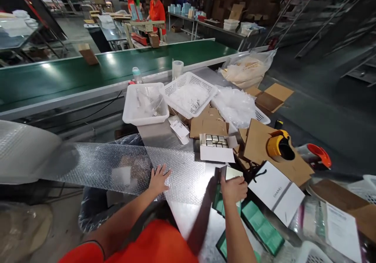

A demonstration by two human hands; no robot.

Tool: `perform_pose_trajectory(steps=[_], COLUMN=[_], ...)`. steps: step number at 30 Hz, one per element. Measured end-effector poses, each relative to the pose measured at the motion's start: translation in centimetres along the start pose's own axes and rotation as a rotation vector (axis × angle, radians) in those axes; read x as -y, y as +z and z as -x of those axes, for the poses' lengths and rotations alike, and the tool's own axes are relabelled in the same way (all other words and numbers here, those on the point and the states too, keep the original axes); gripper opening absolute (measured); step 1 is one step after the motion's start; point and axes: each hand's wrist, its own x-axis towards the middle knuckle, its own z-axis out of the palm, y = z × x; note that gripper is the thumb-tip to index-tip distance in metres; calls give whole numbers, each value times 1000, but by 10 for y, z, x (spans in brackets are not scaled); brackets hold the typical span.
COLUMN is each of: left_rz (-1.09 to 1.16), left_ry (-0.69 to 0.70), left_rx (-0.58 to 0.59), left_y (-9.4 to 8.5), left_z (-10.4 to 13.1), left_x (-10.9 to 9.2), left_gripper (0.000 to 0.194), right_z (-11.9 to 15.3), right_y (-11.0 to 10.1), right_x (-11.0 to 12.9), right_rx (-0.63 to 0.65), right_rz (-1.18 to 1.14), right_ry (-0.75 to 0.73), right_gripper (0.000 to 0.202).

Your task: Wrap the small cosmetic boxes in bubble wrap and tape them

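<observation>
My left hand (159,180) lies with fingers spread on a strip of clear bubble wrap (182,169), which runs from a big roll (26,151) at the left onto the metal table (188,216). My right hand (234,187) is closed around a small dark box with a pale greenish top (233,172); its lower part is partly covered by my fingers. Beneath and beside that hand are green-lined dark boxes, one of them a green tray (261,227) to the right. Just beyond, an open white carton (217,153) holds several small shiny square pieces.
A white shopping bag (276,192) and a yellow tape dispenser (273,147) lie at the right on cardboard. White plastic baskets (147,116) stand at the back, before a green conveyor belt (123,65). A plastic-lined bin (94,212) sits under the bubble wrap. People in orange work farther off.
</observation>
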Motion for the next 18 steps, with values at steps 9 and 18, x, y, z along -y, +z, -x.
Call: perform_pose_trajectory(steps=[9, 18], left_rz=[9, 20], left_ry=[-2, 46], left_rx=[27, -8], left_y=[0, -1], left_z=[-1, -1], left_x=[0, 2], left_gripper=[89, 89], right_z=[-2, 38], right_y=[-4, -42], right_x=[-11, -42], right_rx=[-32, 95], right_rz=[-270, -1188], right_ry=[-65, 390], right_gripper=[63, 68])
